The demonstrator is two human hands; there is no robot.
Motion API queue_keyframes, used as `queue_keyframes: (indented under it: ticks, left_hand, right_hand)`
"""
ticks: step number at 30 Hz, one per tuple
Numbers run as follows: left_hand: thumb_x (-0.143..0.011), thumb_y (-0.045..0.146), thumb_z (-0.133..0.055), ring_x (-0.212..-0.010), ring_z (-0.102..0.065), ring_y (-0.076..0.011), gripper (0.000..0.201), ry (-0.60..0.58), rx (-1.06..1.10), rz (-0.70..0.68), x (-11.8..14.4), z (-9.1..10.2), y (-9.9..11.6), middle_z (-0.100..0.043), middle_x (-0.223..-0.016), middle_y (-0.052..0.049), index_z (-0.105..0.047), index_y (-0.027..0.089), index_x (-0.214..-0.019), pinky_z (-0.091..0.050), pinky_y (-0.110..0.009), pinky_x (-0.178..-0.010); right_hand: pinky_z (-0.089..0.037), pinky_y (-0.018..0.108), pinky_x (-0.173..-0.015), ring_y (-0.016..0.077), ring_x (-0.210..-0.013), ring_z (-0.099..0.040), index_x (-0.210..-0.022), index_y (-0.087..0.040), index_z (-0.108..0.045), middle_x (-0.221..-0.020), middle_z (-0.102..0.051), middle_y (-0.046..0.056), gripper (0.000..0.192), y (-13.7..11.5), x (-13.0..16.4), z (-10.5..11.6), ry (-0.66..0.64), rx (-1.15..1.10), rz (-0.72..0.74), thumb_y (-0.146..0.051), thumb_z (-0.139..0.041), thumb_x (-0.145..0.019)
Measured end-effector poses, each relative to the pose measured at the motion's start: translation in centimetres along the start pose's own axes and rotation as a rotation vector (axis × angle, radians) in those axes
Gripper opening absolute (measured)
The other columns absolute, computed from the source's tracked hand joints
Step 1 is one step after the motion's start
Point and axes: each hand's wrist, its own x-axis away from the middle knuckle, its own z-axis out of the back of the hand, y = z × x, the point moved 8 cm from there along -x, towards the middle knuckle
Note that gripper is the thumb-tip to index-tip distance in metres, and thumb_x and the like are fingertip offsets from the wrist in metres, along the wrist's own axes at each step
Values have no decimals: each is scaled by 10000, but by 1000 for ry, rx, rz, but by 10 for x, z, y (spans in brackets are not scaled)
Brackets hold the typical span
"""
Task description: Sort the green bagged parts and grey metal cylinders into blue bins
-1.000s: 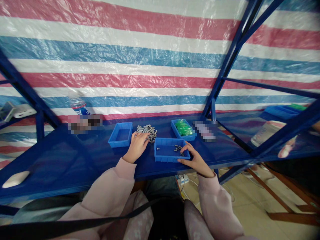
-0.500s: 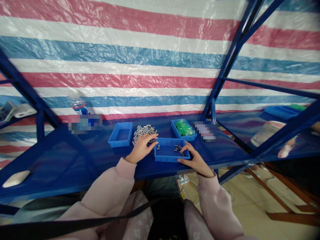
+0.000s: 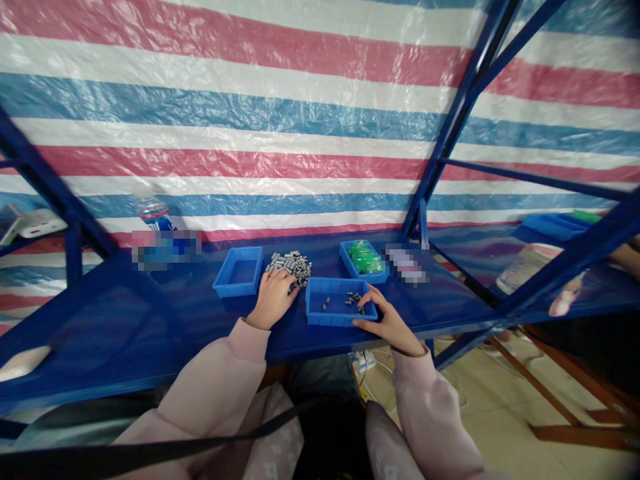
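Observation:
At the near edge of a pile of small grey metal parts (image 3: 296, 265), my left hand (image 3: 274, 297) is bent down with its fingers curled and its thumb close to them. Whatever lies under its fingertips is hidden. A blue bin (image 3: 330, 319) stands just to the right, holding several small dark screw-like pieces (image 3: 351, 298). My right hand (image 3: 386, 319) grips the right end of that bin, thumb at the front wall and fingers reaching over the rim to the inside, near some of the pieces.
Left of the pile stands another blue bin (image 3: 237, 291). A third blue bin (image 3: 345, 257) holds green plastic-wrapped items (image 3: 366, 257). A bottle (image 3: 156, 217) stands at the back left, a white object (image 3: 25, 363) at the left edge. Blue frame posts (image 3: 445, 147) rise at the right.
My left hand has moved left, from the blue bin's rim to the metal pile. The small piece at the bin's left has shifted inward, with another beside it. My right hand stays on the bin.

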Motion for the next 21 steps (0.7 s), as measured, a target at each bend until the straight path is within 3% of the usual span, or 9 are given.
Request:
queue_keyframes:
  ticks: [11, 21]
  left_hand:
    - [-836, 194, -604, -947, -613, -271, 58, -30, 3, 36, 1, 0, -4, -701, -934, -54, -653, 222, -824, -369, -425, -840]
    - [-860, 260, -601, -922, -607, -285, 91, -29, -80, 82, 1, 2, -10, -677, -913, -90, -609, 196, -795, -353, -392, -785]
  right_hand:
    - [-246, 464, -1154, 300, -1444, -260, -896, -253, -589, -1282, -572, 76, 349, 2, 1, 1, 3, 4, -2, -436, -801, -688]
    - [-237, 467, -1157, 303, -1446, -254, -902, -252, -586, -1264, -576, 75, 353, 2, 1, 1, -3, 2, -5, -430, -802, -688]
